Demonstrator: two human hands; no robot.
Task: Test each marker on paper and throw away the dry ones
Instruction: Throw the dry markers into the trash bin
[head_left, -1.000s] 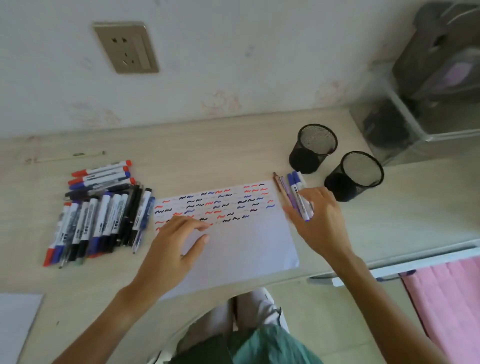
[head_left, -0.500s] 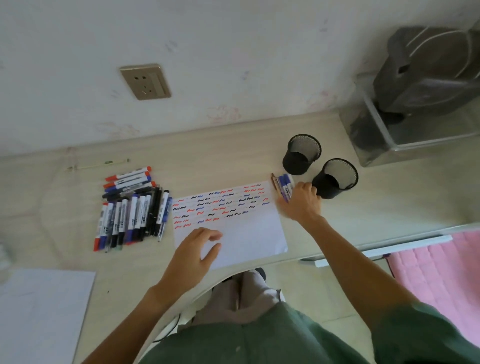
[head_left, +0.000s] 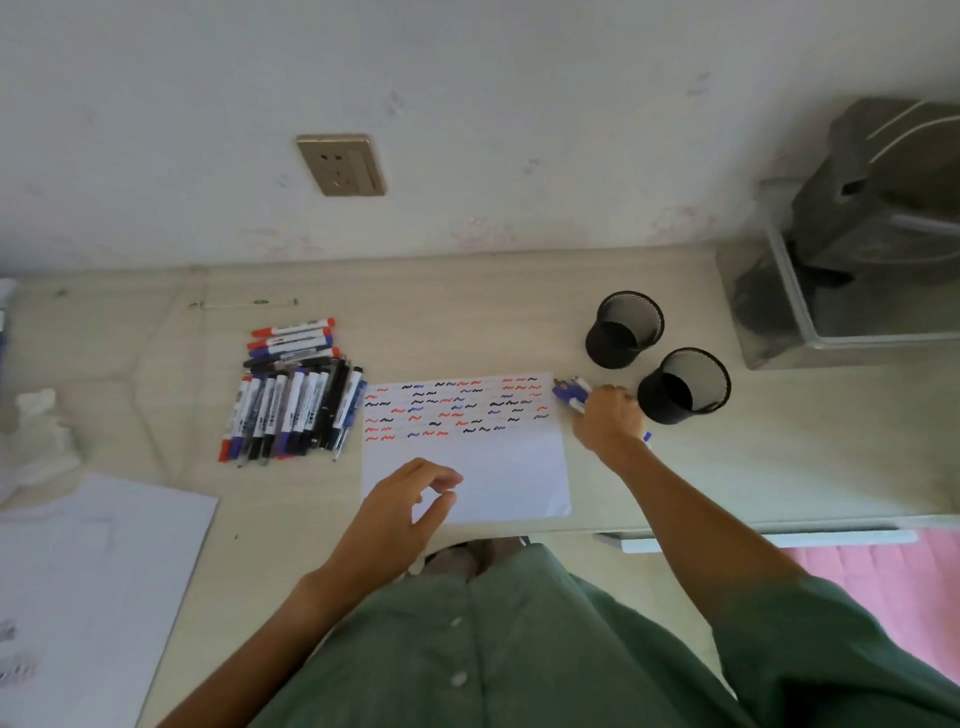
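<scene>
A white sheet of paper (head_left: 498, 478) lies on the desk, its upper half covered with red, blue and black squiggles. Left of it sits a pile of several markers (head_left: 296, 400) with red, blue and black caps. My right hand (head_left: 608, 421) grips a small bundle of markers (head_left: 570, 392) just off the paper's top right corner, beside two black mesh cups. My left hand (head_left: 402, 506) rests on the paper's lower left part, fingers loosely curled and holding nothing.
Two black mesh pen cups (head_left: 623, 330) (head_left: 683, 385) stand right of the paper. A clear box with a dark object (head_left: 841, 291) sits at the far right. More white sheets (head_left: 93, 582) lie at the lower left. The desk edge (head_left: 779, 522) runs near my body.
The camera has pulled back and up. My right hand has closed around the markers beside the paper. My left hand stays on the paper.
</scene>
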